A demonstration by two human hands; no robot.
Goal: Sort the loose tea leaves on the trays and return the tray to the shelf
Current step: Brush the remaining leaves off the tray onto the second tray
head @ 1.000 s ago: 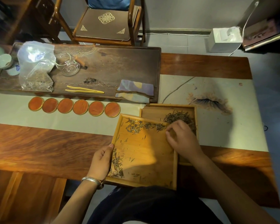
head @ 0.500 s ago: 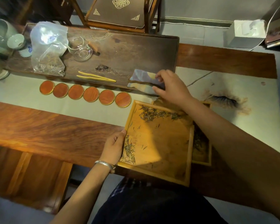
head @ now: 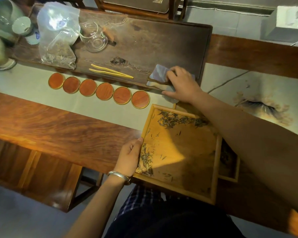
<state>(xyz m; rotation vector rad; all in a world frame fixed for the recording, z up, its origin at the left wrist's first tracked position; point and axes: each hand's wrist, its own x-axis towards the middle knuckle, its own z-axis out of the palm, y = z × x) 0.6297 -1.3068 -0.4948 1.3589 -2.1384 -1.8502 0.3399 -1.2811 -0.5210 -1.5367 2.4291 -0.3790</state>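
Observation:
A light wooden tray lies at the table's near edge, with loose tea leaves heaped along its far side and a smaller pile by its left rim. My left hand grips that left rim. A second tray lies partly under it on the right, mostly hidden by my right forearm. My right hand is stretched out to the folded blue-grey cloth at the dark tea board's right end, fingers curled over it and thumb beneath its front edge.
The dark tea board holds yellow tongs, a glass pitcher and a plastic bag of tea. Several round orange coasters line the pale runner. Cups stand far left. A chair and a white box are behind.
My right hand left the leaves in the trays, reached forward to the tea board and took hold of the cloth. My left hand stayed on the tray rim. The view dropped closer.

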